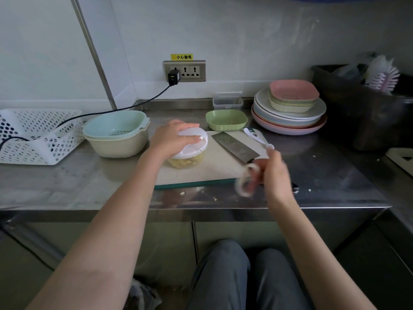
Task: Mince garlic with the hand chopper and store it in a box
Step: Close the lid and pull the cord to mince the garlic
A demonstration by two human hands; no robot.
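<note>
Left hand (172, 139): my palm presses down on the white-lidded clear plastic hand chopper (190, 148), on the pale cutting board (201, 173).
Right hand (271, 173): my fingers grip its blurred white pull ring (245, 180).
Risk: chopper may skid if my pressure slackens.

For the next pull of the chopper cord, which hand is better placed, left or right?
The right hand. It already holds the pull ring, blurred, out beside the knife. The left hand presses on the chopper lid, steadying the chopper on the cutting board, so it should probably stay there.
</note>
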